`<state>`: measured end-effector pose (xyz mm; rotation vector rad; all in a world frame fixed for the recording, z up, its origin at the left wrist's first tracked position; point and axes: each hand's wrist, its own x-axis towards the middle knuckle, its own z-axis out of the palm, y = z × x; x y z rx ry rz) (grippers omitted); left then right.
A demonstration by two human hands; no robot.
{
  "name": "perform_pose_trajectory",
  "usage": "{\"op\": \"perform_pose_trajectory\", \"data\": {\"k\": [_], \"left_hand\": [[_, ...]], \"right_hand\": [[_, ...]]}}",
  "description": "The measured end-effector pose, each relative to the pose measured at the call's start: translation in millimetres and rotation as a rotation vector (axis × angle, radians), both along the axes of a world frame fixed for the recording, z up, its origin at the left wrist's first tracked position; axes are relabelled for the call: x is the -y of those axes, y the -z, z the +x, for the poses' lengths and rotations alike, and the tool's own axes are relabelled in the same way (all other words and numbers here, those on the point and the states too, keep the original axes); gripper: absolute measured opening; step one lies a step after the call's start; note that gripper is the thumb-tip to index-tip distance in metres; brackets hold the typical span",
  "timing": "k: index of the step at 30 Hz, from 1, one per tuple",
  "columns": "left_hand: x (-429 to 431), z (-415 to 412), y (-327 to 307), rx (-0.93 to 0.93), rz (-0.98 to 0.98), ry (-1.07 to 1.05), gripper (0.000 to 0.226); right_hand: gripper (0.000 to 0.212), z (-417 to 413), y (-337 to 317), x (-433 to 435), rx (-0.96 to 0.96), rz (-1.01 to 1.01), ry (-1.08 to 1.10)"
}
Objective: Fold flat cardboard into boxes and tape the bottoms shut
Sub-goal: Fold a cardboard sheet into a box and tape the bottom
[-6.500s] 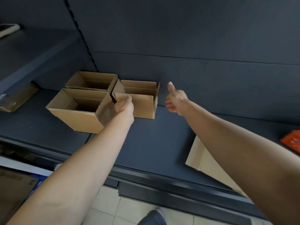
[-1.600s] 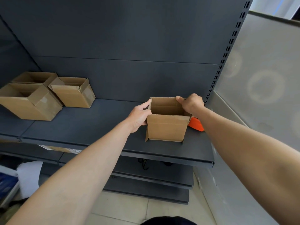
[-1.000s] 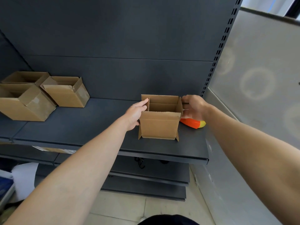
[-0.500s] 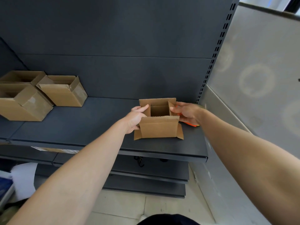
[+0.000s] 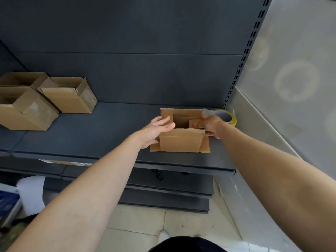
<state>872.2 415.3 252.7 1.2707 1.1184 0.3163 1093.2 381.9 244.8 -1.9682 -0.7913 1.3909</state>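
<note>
A small brown cardboard box [image 5: 181, 142] stands on the dark shelf [image 5: 101, 139] with its top open and its lower side flaps splayed flat on the shelf. My left hand [image 5: 157, 130] presses on the box's left side, fingers fairly straight. My right hand [image 5: 211, 126] grips the right inner flap at the opening and bends it inward. A roll of clear tape with a yellow core [image 5: 226, 117] lies just behind my right hand.
Three folded boxes sit at the shelf's left end: the nearest [image 5: 25, 108], one behind it [image 5: 21, 79], one to their right [image 5: 70, 95]. A perforated upright [image 5: 241, 66] and a grey wall panel [image 5: 291, 79] bound the right side. Lower shelves and tiled floor lie below.
The box has been pressed lower onto the shelf and its bottom flaps spread wider. My right hand has moved from the outer right side onto the inner flap. The tape roll now shows behind it.
</note>
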Motion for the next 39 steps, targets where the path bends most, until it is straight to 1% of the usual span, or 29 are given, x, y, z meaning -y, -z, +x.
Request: {"op": "perform_pose_trajectory", "data": {"k": [3, 4, 7, 9, 11, 13, 15, 16, 18, 21, 23, 24, 25, 26, 28, 31, 32, 33, 35, 37, 39], "left_hand": [[-1.0, -2.2, 1.7, -0.009, 0.012, 0.008, 0.070], [-1.0, -2.1, 1.6, -0.022, 0.030, 0.007, 0.071], [-0.8, -1.0, 3.9, -0.066, 0.094, 0.001, 0.067], [-0.3, -1.7, 8.6, -0.094, 0.145, -0.009, 0.063], [-0.8, -2.9, 15.9, -0.096, 0.170, -0.036, 0.073], [-1.8, -2.2, 20.0, -0.092, 0.160, -0.061, 0.082], [-0.9, -1.4, 18.7, -0.084, 0.158, -0.076, 0.082], [-0.5, -1.3, 17.3, -0.077, 0.163, -0.081, 0.081], [0.7, -0.5, 14.2, -0.076, 0.179, -0.090, 0.073], [4.0, 1.1, 11.2, -0.086, 0.196, -0.120, 0.057], [6.9, 3.4, 10.5, -0.086, 0.240, -0.161, 0.039], [8.4, 5.0, 10.9, -0.093, 0.272, -0.184, 0.033], [9.9, 6.8, 11.2, -0.110, 0.304, -0.203, 0.032], [11.3, 8.5, 11.4, -0.129, 0.328, -0.220, 0.035], [13.6, 10.7, 11.9, -0.132, 0.354, -0.244, 0.050], [15.1, 10.9, 11.6, -0.066, 0.315, -0.268, 0.087], [15.2, 10.5, 10.9, -0.055, 0.297, -0.263, 0.095], [15.5, 10.3, 9.9, -0.055, 0.289, -0.248, 0.097], [15.4, 10.2, 7.7, -0.074, 0.297, -0.219, 0.084], [15.8, 10.7, 5.6, -0.086, 0.305, -0.219, 0.066], [15.5, 11.1, 5.2, -0.097, 0.313, -0.210, 0.047]], "right_hand": [[0.045, 0.7, -1.3, -0.1, -0.001, -0.009, -0.022], [0.043, 0.0, -1.9, 0.3, 0.001, -0.013, -0.033], [0.050, -1.0, -2.8, 2.1, -0.032, -0.015, -0.038], [0.045, -2.5, -5.1, 5.1, -0.068, -0.005, -0.024], [0.036, -2.9, -8.0, 8.0, -0.122, -0.005, 0.014], [0.032, -2.6, -12.8, 12.0, -0.222, -0.010, 0.087], [0.036, -3.5, -20.6, 16.1, -0.334, -0.009, 0.110], [0.041, -4.9, -25.3, 18.2, -0.353, -0.009, 0.091], [0.051, -8.0, -31.9, 19.9, -0.351, -0.020, 0.067], [0.063, -12.1, -34.3, 18.5, -0.330, -0.040, 0.090], [0.069, -14.5, -32.8, 16.8, -0.317, -0.048, 0.115], [0.074, -15.4, -32.2, 16.3, -0.310, -0.052, 0.122], [0.079, -15.6, -30.6, 15.5, -0.306, -0.055, 0.125], [0.081, -15.6, -28.9, 15.1, -0.309, -0.056, 0.125], [0.084, -15.7, -26.6, 14.7, -0.311, -0.051, 0.136], [0.077, -14.6, -19.6, 12.2, -0.290, -0.037, 0.167], [0.074, -14.4, -17.4, 11.7, -0.280, -0.032, 0.182], [0.070, -14.2, -16.0, 11.4, -0.265, -0.029, 0.198], [0.062, -14.0, -14.1, 10.8, -0.245, -0.024, 0.223], [0.050, -13.5, -13.0, 11.6, -0.250, -0.020, 0.226], [0.040, -12.9, -9.9, 11.9, -0.251, -0.017, 0.180]]}}
